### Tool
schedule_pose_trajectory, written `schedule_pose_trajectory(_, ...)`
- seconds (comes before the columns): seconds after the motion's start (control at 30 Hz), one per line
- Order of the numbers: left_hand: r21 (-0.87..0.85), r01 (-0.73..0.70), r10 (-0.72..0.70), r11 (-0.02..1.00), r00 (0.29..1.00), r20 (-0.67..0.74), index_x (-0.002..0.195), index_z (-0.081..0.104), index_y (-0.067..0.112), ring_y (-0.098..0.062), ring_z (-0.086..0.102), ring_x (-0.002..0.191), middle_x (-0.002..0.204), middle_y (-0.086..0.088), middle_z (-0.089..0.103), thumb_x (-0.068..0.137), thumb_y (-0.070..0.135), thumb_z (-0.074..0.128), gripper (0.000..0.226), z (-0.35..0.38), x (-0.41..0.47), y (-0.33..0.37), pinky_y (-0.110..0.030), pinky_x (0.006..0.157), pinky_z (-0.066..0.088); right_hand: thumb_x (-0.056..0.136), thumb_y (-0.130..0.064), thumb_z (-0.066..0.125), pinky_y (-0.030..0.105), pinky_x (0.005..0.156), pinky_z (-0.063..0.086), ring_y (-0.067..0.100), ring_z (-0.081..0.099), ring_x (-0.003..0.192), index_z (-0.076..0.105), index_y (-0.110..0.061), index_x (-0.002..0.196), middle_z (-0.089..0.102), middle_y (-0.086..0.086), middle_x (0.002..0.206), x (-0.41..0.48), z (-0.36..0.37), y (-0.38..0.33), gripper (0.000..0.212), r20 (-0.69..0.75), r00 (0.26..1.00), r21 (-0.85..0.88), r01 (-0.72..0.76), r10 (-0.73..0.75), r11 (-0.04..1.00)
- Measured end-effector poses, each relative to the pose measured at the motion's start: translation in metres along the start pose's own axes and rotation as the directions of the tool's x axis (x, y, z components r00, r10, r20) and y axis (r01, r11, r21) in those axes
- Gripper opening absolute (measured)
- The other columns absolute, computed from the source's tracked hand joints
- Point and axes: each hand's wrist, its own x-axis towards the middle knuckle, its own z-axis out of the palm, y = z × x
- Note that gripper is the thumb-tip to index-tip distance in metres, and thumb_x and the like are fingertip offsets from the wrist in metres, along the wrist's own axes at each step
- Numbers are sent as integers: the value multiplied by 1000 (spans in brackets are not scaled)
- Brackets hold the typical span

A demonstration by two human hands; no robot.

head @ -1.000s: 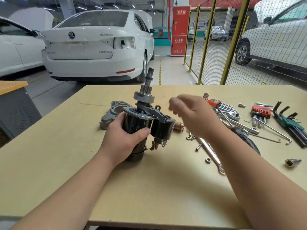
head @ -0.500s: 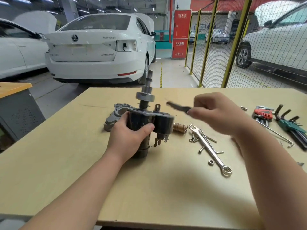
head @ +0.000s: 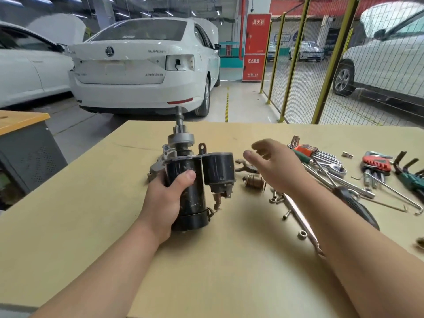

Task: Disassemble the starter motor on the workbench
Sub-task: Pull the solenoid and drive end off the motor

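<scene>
My left hand (head: 166, 198) grips the black starter motor (head: 192, 193), which stands upright on the workbench (head: 91, 226) with its shaft and pinion (head: 180, 134) pointing up. The black solenoid (head: 218, 171) is attached on its right side. My right hand (head: 275, 166) hovers just right of the solenoid with relaxed fingers and holds nothing. Under that hand lies the grey shift fork (head: 244, 166), and a copper plunger (head: 254, 181) lies beside it. The grey aluminium nose housing (head: 157, 167) lies behind the motor, mostly hidden.
A combination wrench (head: 302, 228), loose bolts and nuts (head: 301, 234) lie right of the motor. Hex key sets (head: 376, 164), a ratchet (head: 337, 169) and a black-handled tool (head: 353, 203) fill the right side. Behind the bench are parked cars and a yellow mesh fence.
My right hand lifted the shift fork off the top of the motor, carried it right, and has now let it go on the bench. My left hand kept holding the motor.
</scene>
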Motion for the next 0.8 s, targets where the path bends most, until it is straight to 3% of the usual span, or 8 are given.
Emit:
schedule_pose_trajectory(0.07,-113,80,-77,990,996,33,100,68,20,-29,70,76,91,-14,71,74,36,69,31,6,-4,0,-38,58,54,72,-70,45,25,68,53,-2,65,80,60,-35,103,69,-16,88,-18,0,-22,49,129,991,306,4,-46,952)
schedule_pose_trajectory(0.13,-136,91,-86,987,995,42,103,69,19,-28,70,77,93,-13,72,76,34,72,30,10,-5,1,-38,60,55,65,-75,48,23,61,53,-4,66,76,56,-37,105,69,-17,89,-32,13,-38,56,258,966,444,-103,-17,890)
schedule_pose_trajectory(0.2,-136,93,-89,986,995,38,104,69,19,-27,70,78,94,-12,73,75,34,73,33,12,-5,1,-38,61,55,64,-71,53,23,57,51,0,67,70,56,-31,106,70,-12,87,-34,29,-47,58,282,959,453,-164,33,876)
schedule_pose_trajectory(0.3,-153,128,-126,980,992,23,103,70,18,-28,70,78,94,-14,72,73,35,74,35,12,-5,1,-41,62,55,68,-62,58,35,59,58,15,67,64,61,-21,93,70,1,79,-32,35,-58,48,311,947,490,-232,80,840)
schedule_pose_trajectory(0.4,-217,176,-180,960,984,1,95,73,18,-29,69,72,88,-15,71,67,38,80,35,14,-6,1,-41,58,55,70,-60,56,40,55,57,18,64,51,62,-15,78,69,6,67,-31,32,-62,45,294,952,389,-198,83,900)
schedule_pose_trajectory(0.5,-238,222,-225,946,974,15,97,72,13,-28,68,67,84,-15,69,64,43,79,45,14,-7,1,-39,57,53,71,-63,51,37,54,55,14,62,45,62,-15,71,68,1,58,-32,29,-62,50,274,958,276,-168,90,946)
schedule_pose_trajectory(0.63,-248,335,-306,909,940,149,109,69,11,-29,68,72,92,-15,69,68,45,75,54,12,-6,2,-42,64,54,70,-68,46,33,51,49,13,60,44,63,-13,70,68,2,58,-35,26,-60,57,313,944,243,-183,102,953)
schedule_pose_trajectory(0.8,-310,457,-363,834,876,317,118,64,9,-29,66,72,94,-16,68,78,43,66,53,13,-6,2,-41,64,55,77,-63,49,27,49,46,15,60,48,67,-12,78,68,0,59,-34,21,-57,53,413,904,338,-265,111,903)
